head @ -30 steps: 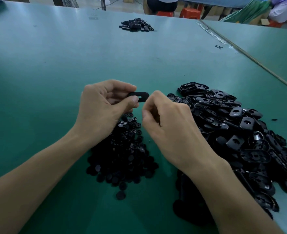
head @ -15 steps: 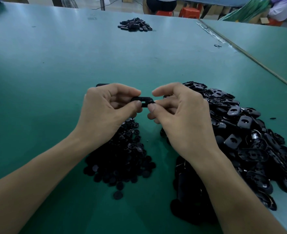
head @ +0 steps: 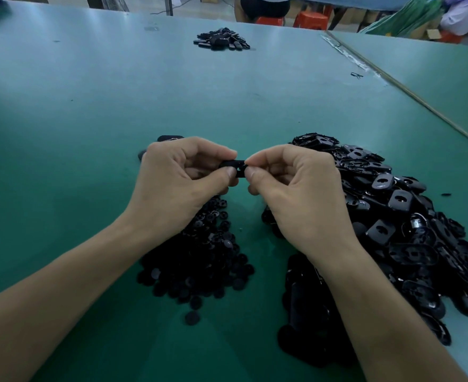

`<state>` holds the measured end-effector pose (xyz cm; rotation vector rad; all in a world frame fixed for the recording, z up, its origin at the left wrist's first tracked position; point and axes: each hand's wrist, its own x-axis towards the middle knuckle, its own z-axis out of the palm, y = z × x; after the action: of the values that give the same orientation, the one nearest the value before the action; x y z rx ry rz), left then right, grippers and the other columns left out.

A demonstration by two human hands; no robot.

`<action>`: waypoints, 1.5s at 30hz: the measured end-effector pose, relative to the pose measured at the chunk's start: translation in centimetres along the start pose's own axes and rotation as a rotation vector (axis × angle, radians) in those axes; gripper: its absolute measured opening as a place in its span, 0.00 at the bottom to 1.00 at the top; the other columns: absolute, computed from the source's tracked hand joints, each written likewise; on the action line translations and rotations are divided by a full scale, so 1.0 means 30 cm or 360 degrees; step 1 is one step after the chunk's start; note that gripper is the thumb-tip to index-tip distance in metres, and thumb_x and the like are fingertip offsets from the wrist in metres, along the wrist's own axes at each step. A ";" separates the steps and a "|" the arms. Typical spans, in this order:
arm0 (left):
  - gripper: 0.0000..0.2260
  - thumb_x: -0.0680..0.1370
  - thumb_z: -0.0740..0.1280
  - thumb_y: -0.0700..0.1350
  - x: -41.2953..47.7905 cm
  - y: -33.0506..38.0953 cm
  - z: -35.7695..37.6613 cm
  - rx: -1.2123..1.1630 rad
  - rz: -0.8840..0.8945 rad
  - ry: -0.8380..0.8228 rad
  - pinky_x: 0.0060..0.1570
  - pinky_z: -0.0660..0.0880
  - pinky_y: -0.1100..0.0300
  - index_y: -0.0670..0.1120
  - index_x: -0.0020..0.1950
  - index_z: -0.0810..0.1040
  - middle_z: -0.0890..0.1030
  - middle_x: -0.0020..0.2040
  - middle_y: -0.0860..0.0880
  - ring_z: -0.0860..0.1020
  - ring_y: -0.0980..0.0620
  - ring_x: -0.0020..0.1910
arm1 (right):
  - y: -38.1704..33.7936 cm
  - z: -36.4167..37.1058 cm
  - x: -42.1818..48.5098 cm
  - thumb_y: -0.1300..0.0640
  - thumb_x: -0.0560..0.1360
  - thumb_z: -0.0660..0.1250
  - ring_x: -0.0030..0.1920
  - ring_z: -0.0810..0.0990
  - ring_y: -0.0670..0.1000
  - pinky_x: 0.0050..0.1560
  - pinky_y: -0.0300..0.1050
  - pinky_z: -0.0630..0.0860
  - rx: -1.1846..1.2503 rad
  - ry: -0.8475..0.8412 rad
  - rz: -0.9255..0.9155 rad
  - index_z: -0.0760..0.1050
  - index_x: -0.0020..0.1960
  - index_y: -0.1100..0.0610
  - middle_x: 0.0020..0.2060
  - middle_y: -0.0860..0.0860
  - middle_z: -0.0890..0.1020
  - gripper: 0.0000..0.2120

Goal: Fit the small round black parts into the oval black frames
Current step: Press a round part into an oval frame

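Between my two hands, above the green table, is one oval black frame (head: pixel 237 168). My left hand (head: pixel 183 183) pinches its left end with thumb and forefinger. My right hand (head: pixel 293 188) pinches its right end the same way. Most of the frame is hidden by my fingertips, so I cannot tell whether a round part sits in it. A heap of small round black parts (head: pixel 199 257) lies below my left hand. A large heap of oval black frames (head: pixel 398 221) spreads to the right, partly under my right wrist.
A small pile of black pieces (head: pixel 221 41) lies at the far side of the table (head: pixel 89 106). Two dark pieces (head: pixel 169 138) peek out behind my left hand. A seam (head: pixel 409 89) runs diagonally at the right. People and red stools stand beyond the far edge.
My right hand came up from beside the frame and took hold of its right end. Both hands have closed in, so the frame is more covered than before.
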<state>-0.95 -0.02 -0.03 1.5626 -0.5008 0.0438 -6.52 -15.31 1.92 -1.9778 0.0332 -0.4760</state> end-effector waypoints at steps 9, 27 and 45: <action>0.09 0.69 0.75 0.39 0.000 0.002 0.001 0.0052 0.0060 -0.0061 0.42 0.80 0.64 0.51 0.46 0.84 0.87 0.40 0.51 0.86 0.52 0.40 | 0.002 -0.002 -0.006 0.63 0.73 0.74 0.34 0.85 0.45 0.36 0.39 0.78 0.0027 0.0004 0.0038 0.81 0.39 0.48 0.32 0.45 0.85 0.10; 0.12 0.71 0.75 0.30 -0.003 0.018 0.005 0.0042 0.0052 -0.0075 0.44 0.79 0.66 0.46 0.46 0.82 0.87 0.44 0.51 0.85 0.57 0.41 | -0.008 0.031 -0.024 0.62 0.73 0.75 0.37 0.82 0.41 0.42 0.30 0.75 -0.0170 0.0114 -0.0178 0.86 0.46 0.52 0.35 0.41 0.83 0.06; 0.11 0.68 0.75 0.38 0.021 0.012 -0.025 -0.0266 -0.0204 -0.0170 0.40 0.78 0.66 0.52 0.47 0.84 0.86 0.39 0.47 0.83 0.55 0.36 | -0.011 0.010 -0.013 0.59 0.76 0.72 0.43 0.83 0.41 0.43 0.33 0.76 -0.0079 -0.0034 -0.0099 0.83 0.51 0.44 0.43 0.43 0.83 0.10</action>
<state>-0.30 0.54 0.56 1.4350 -0.4743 -0.1764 -6.82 -14.82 1.97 -2.0372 -0.0301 -0.4987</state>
